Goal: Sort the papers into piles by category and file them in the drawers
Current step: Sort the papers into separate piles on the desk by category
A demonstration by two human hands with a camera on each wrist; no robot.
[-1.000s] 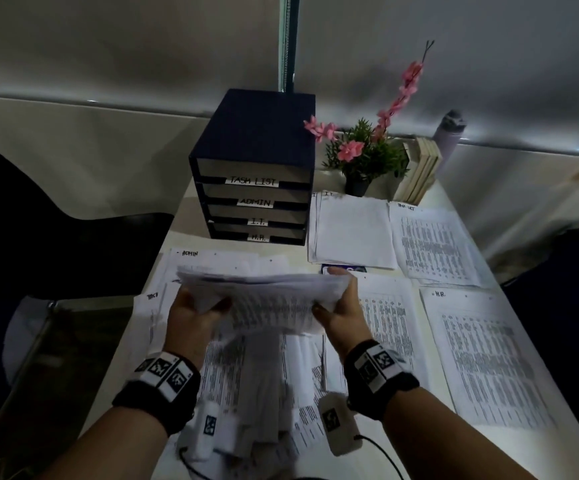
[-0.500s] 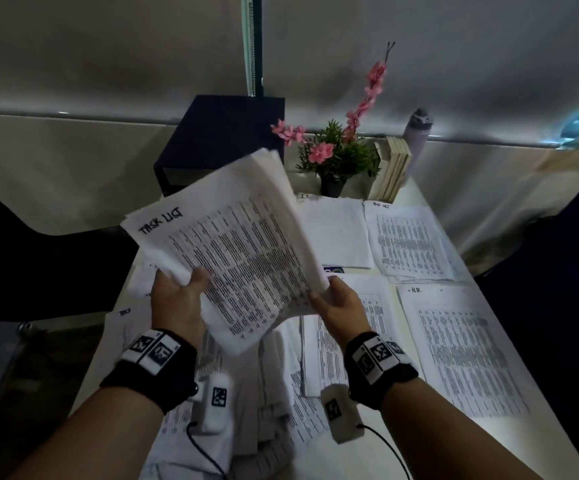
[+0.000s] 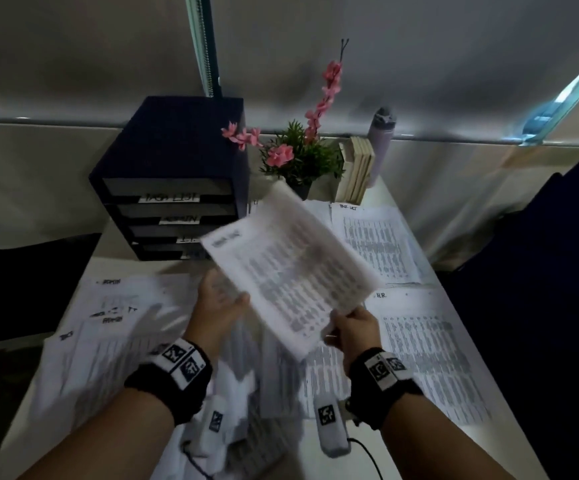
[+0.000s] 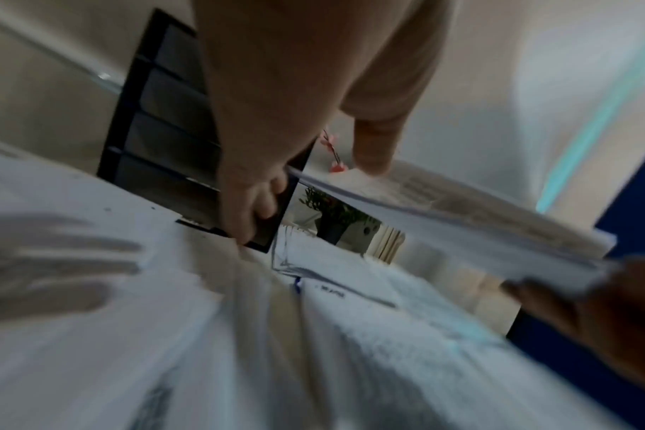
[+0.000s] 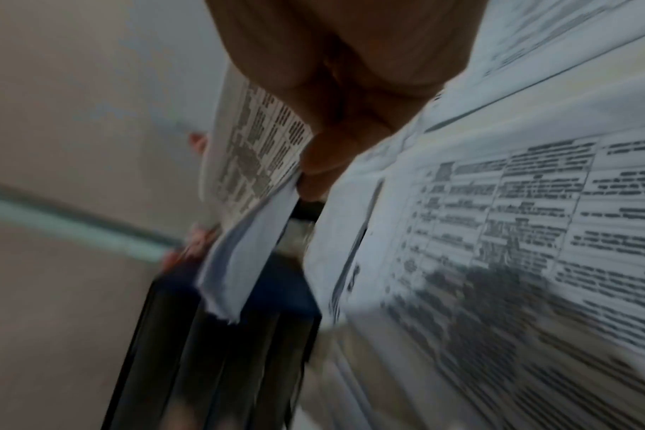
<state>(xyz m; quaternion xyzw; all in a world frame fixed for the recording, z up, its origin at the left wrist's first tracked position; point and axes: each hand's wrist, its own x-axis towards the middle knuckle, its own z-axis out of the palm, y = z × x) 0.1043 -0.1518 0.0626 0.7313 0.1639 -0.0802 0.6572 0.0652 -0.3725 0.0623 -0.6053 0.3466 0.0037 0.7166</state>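
Both hands hold one stack of papers (image 3: 291, 275) above the counter (image 3: 509, 441): left hand (image 3: 217, 308) fingers grasping its left edge, right hand (image 3: 352, 327) fingers pinching its near corner.

The top drawer (image 3: 170, 197) label says "TASK LIST". A paper (image 3: 430, 344) on the bench has "H.R." at its top. Other words are too blurry.

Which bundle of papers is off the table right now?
The printed sheaf pinched by the right hand, left hand at its other edge; every other pile lies flat on the table.
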